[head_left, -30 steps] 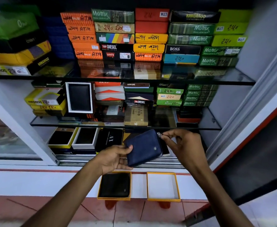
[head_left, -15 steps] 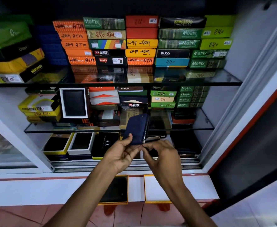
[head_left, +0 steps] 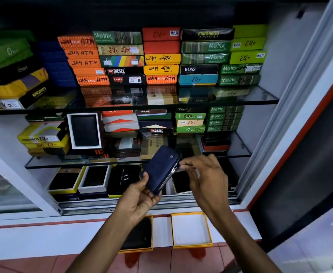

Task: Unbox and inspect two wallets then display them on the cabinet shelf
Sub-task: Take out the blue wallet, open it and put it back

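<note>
A dark blue wallet (head_left: 160, 167) with a small snap stud is tilted up in front of the lower shelf. My left hand (head_left: 140, 196) grips its lower end from below. My right hand (head_left: 203, 174) pinches something small and metallic at the wallet's right edge, seemingly a zipper pull. On the white ledge below, a yellow-rimmed box (head_left: 140, 236) holds a black wallet and is partly hidden by my left forearm. Beside it lies a second yellow-rimmed box (head_left: 191, 230), with only a white lining inside.
The cabinet has two glass shelves (head_left: 240, 95) stacked with wallet boxes. On the bottom level several open boxes show black wallets, such as a white-rimmed one (head_left: 94, 179). A white sliding frame (head_left: 19, 178) stands at the left. Red floor tiles lie below.
The wallet rose from level to tilted on edge. My right hand stayed pinching at its right edge. The view shifted, so the cabinet now sits lower in frame.
</note>
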A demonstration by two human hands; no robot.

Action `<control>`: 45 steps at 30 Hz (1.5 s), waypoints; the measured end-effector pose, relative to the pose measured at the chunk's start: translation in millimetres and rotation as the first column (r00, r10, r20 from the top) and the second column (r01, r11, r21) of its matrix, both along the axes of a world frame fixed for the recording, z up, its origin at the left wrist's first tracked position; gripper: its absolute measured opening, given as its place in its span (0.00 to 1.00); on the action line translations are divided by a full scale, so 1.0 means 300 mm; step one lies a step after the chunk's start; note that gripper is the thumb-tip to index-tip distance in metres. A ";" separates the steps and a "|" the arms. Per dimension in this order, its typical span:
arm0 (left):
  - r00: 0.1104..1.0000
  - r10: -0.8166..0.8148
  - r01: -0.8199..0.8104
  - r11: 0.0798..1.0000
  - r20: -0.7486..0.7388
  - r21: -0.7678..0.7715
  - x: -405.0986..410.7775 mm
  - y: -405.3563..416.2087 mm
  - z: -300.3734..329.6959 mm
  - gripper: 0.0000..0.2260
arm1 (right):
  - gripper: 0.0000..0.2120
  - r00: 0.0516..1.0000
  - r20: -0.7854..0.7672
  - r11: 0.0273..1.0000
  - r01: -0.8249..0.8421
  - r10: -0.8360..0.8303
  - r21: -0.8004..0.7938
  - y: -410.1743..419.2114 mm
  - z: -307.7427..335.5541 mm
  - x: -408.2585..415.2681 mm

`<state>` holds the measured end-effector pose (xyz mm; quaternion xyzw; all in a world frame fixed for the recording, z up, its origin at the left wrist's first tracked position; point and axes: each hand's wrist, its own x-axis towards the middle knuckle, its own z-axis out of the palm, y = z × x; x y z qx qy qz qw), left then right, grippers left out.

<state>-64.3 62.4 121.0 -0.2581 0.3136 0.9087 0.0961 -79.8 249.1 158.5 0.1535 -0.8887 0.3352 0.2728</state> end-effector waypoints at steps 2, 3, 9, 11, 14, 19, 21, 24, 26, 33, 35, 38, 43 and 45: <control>0.997 -0.060 0.058 0.997 -0.037 -0.059 0.021 -0.034 -0.002 0.13 | 0.04 1.000 0.001 0.999 -0.004 0.004 -0.045 0.038 0.029 -0.036; 0.992 -0.109 0.103 0.991 -0.059 -0.087 0.031 -0.052 0.003 0.14 | 0.04 0.999 0.019 0.997 -0.042 0.043 -0.064 0.054 0.040 -0.055; 0.890 -0.430 0.389 0.889 -0.150 -0.240 0.048 -0.112 0.074 0.19 | 0.02 0.892 0.242 0.923 -0.354 0.382 -0.152 0.046 0.085 -0.167; 0.840 -0.526 0.468 0.827 -0.135 -0.310 0.045 -0.114 0.100 0.18 | 0.02 0.836 0.271 0.879 -0.457 0.477 -0.139 0.021 0.089 -0.208; 0.818 -0.566 0.502 0.789 -0.102 -0.353 0.040 -0.090 0.125 0.10 | 0.04 0.723 0.335 0.794 -0.584 0.604 -0.170 -0.029 0.059 -0.251; 0.818 -0.567 0.520 0.803 -0.102 -0.291 0.057 -0.021 0.152 0.11 | 0.07 0.645 0.377 0.741 -0.631 0.665 -0.229 -0.068 -0.003 -0.255; 0.838 -0.537 0.499 0.826 -0.097 -0.263 0.064 -0.006 0.154 0.13 | 0.08 0.617 0.413 0.739 -0.603 0.670 -0.300 -0.061 -0.023 -0.252; 0.864 -0.498 0.451 0.829 -0.071 -0.329 0.072 -0.001 0.158 0.15 | 0.07 0.547 0.455 0.688 -0.359 0.703 -0.631 -0.018 -0.046 -0.252; 0.897 -0.436 0.380 0.839 -0.065 -0.389 0.075 -0.014 0.159 0.16 | 0.08 0.588 0.513 0.672 -0.071 0.626 -0.737 0.026 -0.048 -0.215; 0.906 -0.338 0.053 0.688 -0.256 -0.724 0.093 -0.042 0.144 0.15 | 0.12 0.503 0.518 0.677 -0.205 0.692 -0.707 0.125 0.001 -0.034; 0.851 -0.396 -0.054 0.589 -0.346 -0.806 0.110 -0.046 0.144 0.12 | 0.14 0.581 0.460 0.692 -0.269 0.671 -0.669 0.141 -0.003 -0.018; 0.731 -0.509 -0.255 0.414 -0.454 -0.874 0.137 -0.070 0.124 0.12 | 0.18 0.744 0.320 0.764 -0.378 0.587 -0.522 0.176 -0.029 0.010; 0.507 -0.604 -0.604 0.260 -0.615 -0.753 0.165 -0.066 0.055 0.08 | 0.13 0.878 -0.079 0.840 -0.475 0.472 -0.263 0.191 -0.106 0.056; 0.489 -0.602 -0.624 0.265 -0.632 -0.735 0.169 -0.055 0.021 0.08 | 0.09 0.891 -0.140 0.855 -0.454 0.432 -0.251 0.193 -0.140 0.072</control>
